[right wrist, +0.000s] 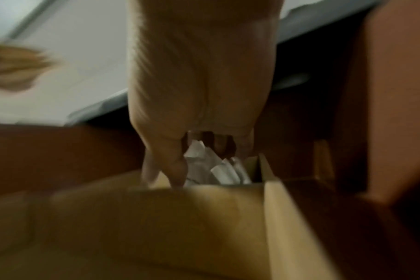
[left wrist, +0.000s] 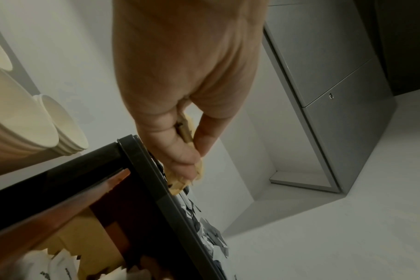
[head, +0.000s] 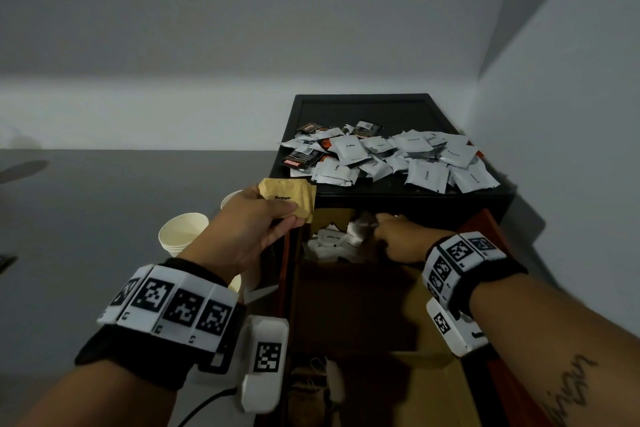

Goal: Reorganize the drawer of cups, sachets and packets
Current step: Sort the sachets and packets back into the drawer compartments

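A grey floor (head: 86,218) extends to the left of the scene and meets a pale wall (head: 207,28) at the far side. A second pale wall (head: 571,114) stands on the right, forming a corner with the first. In the left wrist view, a grey cabinet (left wrist: 329,79) with a small round lock (left wrist: 331,96) on its front panel is set against a wall. A black cable (head: 204,406) lies on the floor at the near edge.
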Demonstrator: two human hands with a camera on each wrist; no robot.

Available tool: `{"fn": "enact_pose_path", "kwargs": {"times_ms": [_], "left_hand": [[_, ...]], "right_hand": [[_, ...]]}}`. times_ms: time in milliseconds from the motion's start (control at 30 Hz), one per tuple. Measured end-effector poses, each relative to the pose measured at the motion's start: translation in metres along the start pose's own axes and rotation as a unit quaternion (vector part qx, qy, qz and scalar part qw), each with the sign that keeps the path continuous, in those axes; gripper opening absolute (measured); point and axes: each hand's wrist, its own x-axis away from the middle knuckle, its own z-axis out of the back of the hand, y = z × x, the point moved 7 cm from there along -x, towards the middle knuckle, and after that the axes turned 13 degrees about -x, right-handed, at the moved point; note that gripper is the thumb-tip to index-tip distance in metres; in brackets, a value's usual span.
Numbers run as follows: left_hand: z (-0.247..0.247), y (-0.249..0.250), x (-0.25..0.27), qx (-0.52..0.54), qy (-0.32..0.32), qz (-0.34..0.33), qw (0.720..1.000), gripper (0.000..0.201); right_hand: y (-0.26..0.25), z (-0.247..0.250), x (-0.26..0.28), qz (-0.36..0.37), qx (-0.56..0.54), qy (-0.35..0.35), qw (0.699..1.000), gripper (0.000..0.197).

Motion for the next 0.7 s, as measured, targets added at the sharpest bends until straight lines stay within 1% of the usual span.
{"fn": "enact_pose_path", "kwargs": {"times_ms": [67, 133, 233, 267, 300, 333, 367, 400, 433, 467, 533, 600, 633, 700], "left_hand": [[-0.004, 0.001, 0.001, -0.004, -0.006, 0.000, 1.000, 0.035], [-0.007, 0.001, 0.001, -0.006, -0.008, 0.001, 1.000, 0.031], [-0.009, 0.001, 0.003, -0.012, -0.011, 0.001, 1.000, 0.030], [-0.009, 0.001, 0.003, -0.013, -0.011, 0.000, 1.000, 0.030], [-0.008, 0.002, 0.003, -0.014, -0.011, -0.001, 1.000, 0.030], [-0.007, 0.002, 0.003, -0.015, -0.011, -0.002, 1.000, 0.031], [-0.006, 0.002, 0.003, -0.015, -0.011, -0.004, 1.000, 0.031], [-0.005, 0.002, 0.003, -0.016, -0.011, -0.005, 1.000, 0.031], [-0.004, 0.003, 0.003, -0.016, -0.011, -0.006, 1.000, 0.032], [-0.003, 0.003, 0.002, -0.016, -0.011, -0.007, 1.000, 0.032], [-0.002, 0.003, 0.002, -0.015, -0.012, -0.009, 1.000, 0.033], [-0.002, 0.002, 0.001, -0.017, -0.013, -0.010, 1.000, 0.033], [-0.003, 0.002, 0.001, -0.018, -0.014, -0.009, 1.000, 0.032], [-0.005, 0.002, 0.001, -0.017, -0.016, -0.005, 1.000, 0.031]], "right_hand": [[0.000, -0.002, -0.005, -0.029, 0.034, -0.013, 0.999, 0.045], [-0.002, -0.004, -0.007, -0.057, 0.042, -0.021, 0.997, 0.057], [-0.007, -0.008, -0.004, -0.067, 0.038, -0.014, 0.997, 0.062], [-0.008, -0.011, -0.008, -0.061, 0.025, -0.023, 0.998, 0.064], [-0.010, -0.014, -0.012, -0.068, -0.010, -0.035, 0.997, 0.066], [-0.010, -0.015, -0.020, -0.063, -0.032, -0.031, 0.997, 0.066], [-0.008, -0.015, -0.025, -0.062, -0.032, -0.027, 0.997, 0.059], [-0.005, -0.013, -0.029, -0.063, -0.034, -0.020, 0.997, 0.048], [0.002, -0.007, -0.031, -0.062, -0.043, 0.011, 0.997, 0.037], [0.005, 0.001, -0.029, -0.044, -0.058, 0.046, 0.996, 0.030], [0.009, 0.015, -0.019, -0.012, -0.084, 0.098, 0.992, 0.023], [0.020, 0.022, -0.011, -0.024, -0.118, 0.127, 0.984, 0.018], [0.024, 0.022, -0.010, -0.032, -0.133, 0.128, 0.982, 0.017], [0.036, 0.020, -0.011, -0.062, -0.160, 0.123, 0.977, 0.022]]}}
